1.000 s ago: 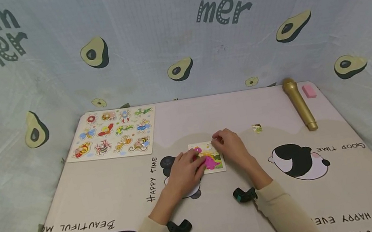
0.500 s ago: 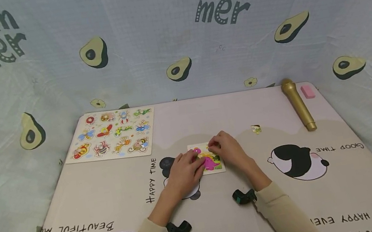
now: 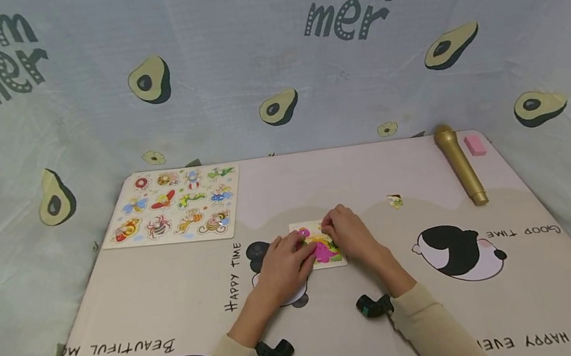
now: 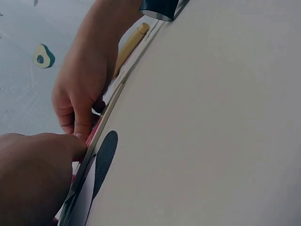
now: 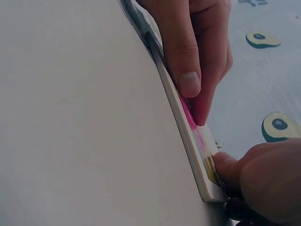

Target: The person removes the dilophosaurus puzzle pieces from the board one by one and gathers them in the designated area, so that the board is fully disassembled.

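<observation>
A small dinosaur jigsaw board [image 3: 299, 226] lies on the table, its pink dinosaur [image 3: 324, 252] partly covered by fingers. My left hand [image 3: 284, 266] rests on its left side, thumb and fingers extended and pressing the picture. At the upper right of the board, my right hand [image 3: 353, 237] pinches a small puzzle piece, almost wholly hidden by the fingertips. Seen edge-on in the right wrist view, the board [image 5: 180, 120] sits flat under the left thumb, and the right thumb touches its near end. Another puzzle piece [image 3: 394, 201] lies apart, to the right.
At the back left is a larger board [image 3: 171, 206] with colourful insect pictures. A gold microphone-shaped object [image 3: 460, 164] and a pink block [image 3: 475, 145] lie at the back right. A patterned cloth [image 3: 220, 56] hangs behind the table.
My right hand has shifted slightly left from the board's upper right corner onto the picture, bringing the puzzle piece with it. The left hand has stayed in place.
</observation>
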A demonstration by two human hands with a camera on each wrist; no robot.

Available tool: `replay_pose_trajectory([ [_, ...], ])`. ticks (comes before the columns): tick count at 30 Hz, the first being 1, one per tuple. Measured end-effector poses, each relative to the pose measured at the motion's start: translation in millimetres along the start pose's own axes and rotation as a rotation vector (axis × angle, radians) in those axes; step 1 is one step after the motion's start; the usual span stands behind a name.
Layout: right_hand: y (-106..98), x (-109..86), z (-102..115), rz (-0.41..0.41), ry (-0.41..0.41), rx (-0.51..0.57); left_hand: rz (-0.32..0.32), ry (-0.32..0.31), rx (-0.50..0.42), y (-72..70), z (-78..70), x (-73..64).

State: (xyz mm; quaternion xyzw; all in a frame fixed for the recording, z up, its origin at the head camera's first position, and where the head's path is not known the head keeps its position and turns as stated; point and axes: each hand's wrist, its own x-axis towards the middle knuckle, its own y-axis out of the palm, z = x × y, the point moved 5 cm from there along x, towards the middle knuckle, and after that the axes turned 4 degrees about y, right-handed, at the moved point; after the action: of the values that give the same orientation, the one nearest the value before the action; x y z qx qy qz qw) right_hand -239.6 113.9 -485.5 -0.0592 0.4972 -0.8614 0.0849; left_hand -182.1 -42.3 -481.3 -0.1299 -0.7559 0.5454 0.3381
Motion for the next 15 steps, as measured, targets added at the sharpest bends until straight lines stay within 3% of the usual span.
replay_pose_trajectory([
  [15,2.1,-0.4,0.9,0.010,0.002,0.028,0.027,-0.008,0.009,1.8,0.2,-0.4],
])
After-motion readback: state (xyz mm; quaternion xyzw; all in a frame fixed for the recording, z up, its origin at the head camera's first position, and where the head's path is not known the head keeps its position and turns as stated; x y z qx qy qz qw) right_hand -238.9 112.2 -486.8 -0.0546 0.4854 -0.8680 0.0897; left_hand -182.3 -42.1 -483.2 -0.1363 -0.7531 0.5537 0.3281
